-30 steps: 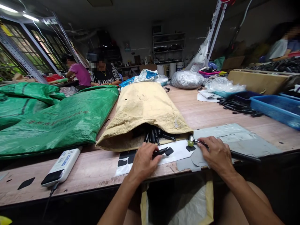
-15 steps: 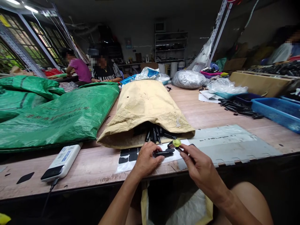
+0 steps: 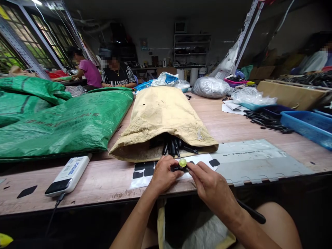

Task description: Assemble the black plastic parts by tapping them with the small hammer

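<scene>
On the table near its front edge, my left hand (image 3: 164, 174) is closed on a black tubular part (image 3: 175, 168), mostly hidden by fingers and tool. My right hand (image 3: 211, 183) grips a small mallet (image 3: 182, 162) with a round yellow-green face; the end of its black handle sticks out below my wrist. The mallet's head is over the part, but whether they touch I cannot tell. Beneath lies a white sheet (image 3: 141, 182) with black rounded patches. Behind my hands, several black tubular parts (image 3: 172, 147) show in the mouth of a tan sack (image 3: 163, 110).
At left lie a green sack (image 3: 77, 121) and a white power bank (image 3: 68, 174) with a cable. A grey mat (image 3: 259, 159) is at right, with black parts (image 3: 267, 121) and a blue tray (image 3: 308, 124) beyond. Below the table edge is an open bag (image 3: 204, 230). Two people sit across.
My right hand has moved the mallet head left and slightly down, over the black part in my left hand. My left hand keeps its place. The mallet's handle end now shows below my wrist.
</scene>
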Action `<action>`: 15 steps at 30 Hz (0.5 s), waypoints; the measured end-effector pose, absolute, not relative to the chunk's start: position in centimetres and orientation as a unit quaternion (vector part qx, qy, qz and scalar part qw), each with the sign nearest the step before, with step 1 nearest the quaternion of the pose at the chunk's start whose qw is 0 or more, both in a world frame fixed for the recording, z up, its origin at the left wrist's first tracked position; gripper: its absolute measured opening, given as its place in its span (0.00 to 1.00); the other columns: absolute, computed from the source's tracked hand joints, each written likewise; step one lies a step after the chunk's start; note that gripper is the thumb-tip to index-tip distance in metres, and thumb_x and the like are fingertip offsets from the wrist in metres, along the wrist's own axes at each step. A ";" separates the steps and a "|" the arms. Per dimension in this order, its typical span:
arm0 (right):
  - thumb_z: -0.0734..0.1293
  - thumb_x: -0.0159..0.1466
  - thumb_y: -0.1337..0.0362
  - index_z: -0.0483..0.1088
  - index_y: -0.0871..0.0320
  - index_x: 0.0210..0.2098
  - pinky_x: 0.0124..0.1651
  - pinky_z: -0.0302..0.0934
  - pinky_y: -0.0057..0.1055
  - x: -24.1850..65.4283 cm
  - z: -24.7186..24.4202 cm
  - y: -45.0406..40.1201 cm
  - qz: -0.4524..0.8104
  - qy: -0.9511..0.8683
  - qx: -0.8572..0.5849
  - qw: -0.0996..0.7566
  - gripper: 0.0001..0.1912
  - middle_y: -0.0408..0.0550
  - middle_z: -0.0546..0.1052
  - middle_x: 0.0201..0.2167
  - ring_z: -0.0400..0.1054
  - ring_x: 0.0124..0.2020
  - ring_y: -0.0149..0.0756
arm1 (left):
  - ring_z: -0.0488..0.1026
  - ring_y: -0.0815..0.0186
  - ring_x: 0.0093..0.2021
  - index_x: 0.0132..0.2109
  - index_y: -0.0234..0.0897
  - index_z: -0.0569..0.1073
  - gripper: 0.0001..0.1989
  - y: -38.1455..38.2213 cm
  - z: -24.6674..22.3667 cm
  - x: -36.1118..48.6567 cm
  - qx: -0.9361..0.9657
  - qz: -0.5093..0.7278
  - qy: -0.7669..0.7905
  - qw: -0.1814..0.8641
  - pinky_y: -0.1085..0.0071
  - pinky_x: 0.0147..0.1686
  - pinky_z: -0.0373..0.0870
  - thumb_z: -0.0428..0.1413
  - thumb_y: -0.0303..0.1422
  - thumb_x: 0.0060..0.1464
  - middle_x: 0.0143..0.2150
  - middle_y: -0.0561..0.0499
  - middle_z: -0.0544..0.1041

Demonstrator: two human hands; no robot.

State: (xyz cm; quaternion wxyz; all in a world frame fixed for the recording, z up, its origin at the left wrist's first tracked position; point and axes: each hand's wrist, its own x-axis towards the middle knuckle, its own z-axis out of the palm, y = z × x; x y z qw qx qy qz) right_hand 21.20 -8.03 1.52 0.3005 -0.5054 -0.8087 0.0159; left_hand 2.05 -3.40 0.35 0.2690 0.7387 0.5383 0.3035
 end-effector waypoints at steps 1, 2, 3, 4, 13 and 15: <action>0.58 0.73 0.66 0.70 0.53 0.58 0.40 0.67 0.31 21.4 1.7 -8.0 0.015 -0.802 -0.505 0.319 0.17 0.49 0.76 0.39 0.74 0.37 0.37 | 0.68 0.61 0.42 0.37 0.41 0.81 0.04 -3.4 0.3 2.1 0.737 0.305 0.540 0.269 0.66 0.44 0.63 0.65 0.30 0.51 0.36 0.52 0.74; 0.58 0.73 0.66 0.69 0.53 0.59 0.42 0.67 0.32 21.5 1.8 -8.0 0.013 -0.794 -0.505 0.339 0.18 0.50 0.77 0.40 0.74 0.38 0.38 | 0.68 0.61 0.42 0.37 0.41 0.81 0.06 -3.4 0.3 2.1 0.735 0.307 0.541 0.270 0.66 0.44 0.63 0.65 0.30 0.50 0.35 0.52 0.74; 0.58 0.73 0.66 0.69 0.53 0.60 0.44 0.67 0.33 21.6 1.9 -8.0 0.012 -0.786 -0.506 0.355 0.18 0.50 0.77 0.41 0.74 0.39 0.38 | 0.68 0.61 0.41 0.38 0.41 0.81 0.07 -3.4 0.3 2.2 0.733 0.310 0.542 0.269 0.66 0.44 0.63 0.65 0.29 0.49 0.35 0.52 0.74; 0.58 0.73 0.65 0.69 0.53 0.60 0.45 0.68 0.33 21.7 1.9 -8.1 0.012 -0.782 -0.508 0.362 0.18 0.51 0.77 0.41 0.74 0.40 0.38 | 0.68 0.61 0.41 0.38 0.40 0.81 0.07 -3.4 0.3 2.2 0.732 0.311 0.543 0.269 0.66 0.44 0.63 0.65 0.29 0.49 0.35 0.52 0.74; 0.61 0.72 0.63 0.72 0.52 0.57 0.47 0.67 0.34 24.4 2.1 -7.4 0.003 -0.741 -0.537 0.403 0.16 0.49 0.79 0.44 0.75 0.43 0.39 | 0.68 0.61 0.40 0.38 0.39 0.78 0.07 -3.6 0.3 1.9 0.739 0.327 0.527 0.263 0.66 0.43 0.62 0.64 0.27 0.49 0.36 0.52 0.75; 0.62 0.71 0.62 0.73 0.51 0.56 0.46 0.66 0.34 26.2 2.5 -6.8 -0.039 -0.712 -0.573 0.404 0.16 0.48 0.79 0.43 0.75 0.43 0.39 | 0.68 0.62 0.39 0.38 0.39 0.77 0.08 -3.7 0.4 1.8 0.739 0.338 0.518 0.267 0.67 0.43 0.63 0.63 0.26 0.48 0.36 0.53 0.74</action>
